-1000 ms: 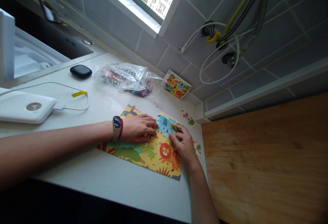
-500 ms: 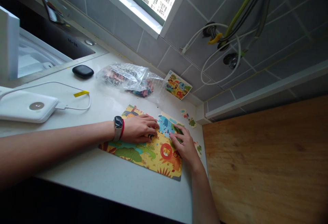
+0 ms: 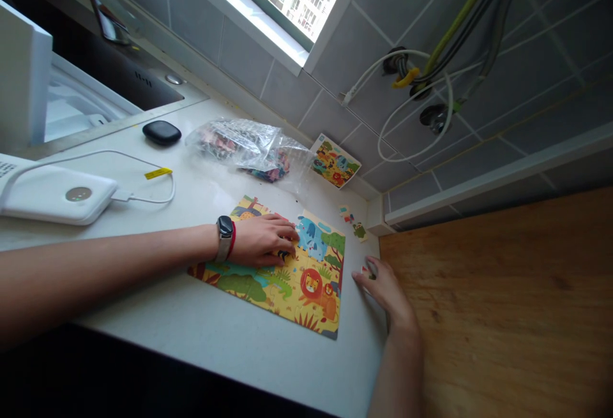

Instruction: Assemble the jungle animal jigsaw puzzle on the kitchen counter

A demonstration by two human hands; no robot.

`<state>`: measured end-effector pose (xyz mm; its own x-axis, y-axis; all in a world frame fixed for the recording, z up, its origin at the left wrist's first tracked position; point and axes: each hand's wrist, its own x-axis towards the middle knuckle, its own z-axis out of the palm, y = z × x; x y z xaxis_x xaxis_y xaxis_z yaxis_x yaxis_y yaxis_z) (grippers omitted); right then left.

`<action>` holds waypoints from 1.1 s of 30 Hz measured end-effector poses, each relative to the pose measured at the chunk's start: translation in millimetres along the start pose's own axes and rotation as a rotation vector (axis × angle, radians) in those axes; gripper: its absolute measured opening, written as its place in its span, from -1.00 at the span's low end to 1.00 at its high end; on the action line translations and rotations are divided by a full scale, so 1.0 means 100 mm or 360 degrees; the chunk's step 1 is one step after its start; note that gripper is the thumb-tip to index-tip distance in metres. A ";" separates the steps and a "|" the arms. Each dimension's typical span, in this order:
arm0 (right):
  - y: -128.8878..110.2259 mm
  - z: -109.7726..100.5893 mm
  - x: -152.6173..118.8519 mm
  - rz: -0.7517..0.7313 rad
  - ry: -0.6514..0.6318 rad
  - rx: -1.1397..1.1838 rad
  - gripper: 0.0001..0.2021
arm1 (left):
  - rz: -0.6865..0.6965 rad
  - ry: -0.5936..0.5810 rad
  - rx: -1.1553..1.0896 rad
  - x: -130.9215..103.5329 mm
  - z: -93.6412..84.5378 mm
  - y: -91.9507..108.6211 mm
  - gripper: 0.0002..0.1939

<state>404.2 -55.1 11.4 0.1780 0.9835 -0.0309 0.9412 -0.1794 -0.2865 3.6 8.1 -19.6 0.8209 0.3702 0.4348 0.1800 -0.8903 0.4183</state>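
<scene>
A colourful animal jigsaw puzzle (image 3: pixel 311 316) lies flat on the white counter, with a lion, a blue elephant and a green crocodile showing. Flat across its upper middle rests my left hand (image 3: pixel 263 239), fingers spread, covering part of the picture. To the right of the puzzle, my right hand (image 3: pixel 383 284) has its thumb and fingers around a small puzzle piece (image 3: pixel 368 272) at the counter's surface. Most of that piece is hidden by the hand. Further up, a few loose puzzle pieces (image 3: pixel 358 231) lie beside the puzzle's upper right corner.
A clear plastic bag (image 3: pixel 249 147) with more pieces lies behind the puzzle. A picture card (image 3: pixel 335 161) leans on the tiled wall. At left are a black case (image 3: pixel 161 132), a white power bank (image 3: pixel 57 191) with a cable, and a sink (image 3: pixel 158 89). A wooden board (image 3: pixel 498 303) borders the right.
My right hand has left the puzzle's elephant area and moved right and down to the loose piece on the counter. My left hand stays on the puzzle. The view has shifted slightly.
</scene>
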 end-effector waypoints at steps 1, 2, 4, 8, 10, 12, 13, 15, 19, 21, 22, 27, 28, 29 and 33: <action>0.04 -0.02 -0.03 0.0018 -0.0055 -0.0022 -0.43 | 0.0002 0.0002 -0.0012 0.00 0.00 0.00 -0.76; 0.05 -0.03 -0.05 0.0026 -0.0105 -0.0030 -0.44 | 0.0001 -0.0001 -0.0018 0.00 0.00 0.00 -0.76; 0.02 -0.06 -0.11 0.0039 -0.0179 -0.0016 -0.46 | -0.0012 -0.0022 -0.0014 0.00 -0.01 0.00 -0.76; -0.09 -0.14 -0.18 -0.0019 -0.0344 0.0092 -0.37 | -0.0031 -0.0054 -0.0001 0.01 -0.04 0.02 -0.75; -0.09 -0.18 -0.20 -0.0015 -0.0389 0.0130 -0.34 | -0.0024 -0.0075 0.0002 0.01 -0.06 0.03 -0.75; -0.07 -0.20 -0.21 0.0049 -0.0404 0.0156 -0.36 | -0.0024 -0.0111 0.0015 0.02 -0.08 0.04 -0.74; -0.05 -0.20 -0.21 0.0086 -0.0410 0.0170 -0.39 | -0.0027 -0.0125 0.0021 0.02 -0.08 0.04 -0.73; -0.02 -0.19 -0.20 0.0141 -0.0411 0.0197 -0.47 | -0.0031 -0.0133 0.0020 0.02 -0.07 0.04 -0.72; 0.01 -0.13 -0.14 0.0184 -0.0311 0.0254 -0.60 | -0.0022 -0.0060 -0.0031 0.02 -0.06 0.03 -0.74; 0.01 -0.10 -0.11 0.0180 -0.0237 0.0312 -0.67 | -0.0020 -0.0016 -0.0062 0.01 -0.05 0.02 -0.75; 0.02 -0.09 -0.09 0.0173 -0.0202 0.0339 -0.71 | -0.0020 -0.0003 -0.0071 0.01 -0.04 0.02 -0.76; -0.04 -0.12 -0.03 0.0144 -0.0114 0.0446 -0.71 | -0.0018 -0.0005 -0.0060 0.01 -0.04 0.02 -0.76; -0.08 -0.14 -0.02 0.0146 -0.0089 0.0481 -0.69 | -0.0017 -0.0020 -0.0049 0.01 -0.04 0.02 -0.75; -0.12 -0.15 -0.01 0.0147 -0.0058 0.0530 -0.66 | -0.0016 -0.0035 -0.0038 0.01 -0.04 0.02 -0.75; -0.37 -0.15 0.04 0.0074 0.0090 0.0906 -0.54 | -0.0014 -0.0012 -0.0038 0.00 -0.03 0.02 -0.76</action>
<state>375.0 -44.5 36.4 0.2452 0.9694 -0.0089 0.6318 -0.1667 -0.7570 2.6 7.5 -16.6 0.8234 0.3760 0.4249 0.1744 -0.8804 0.4411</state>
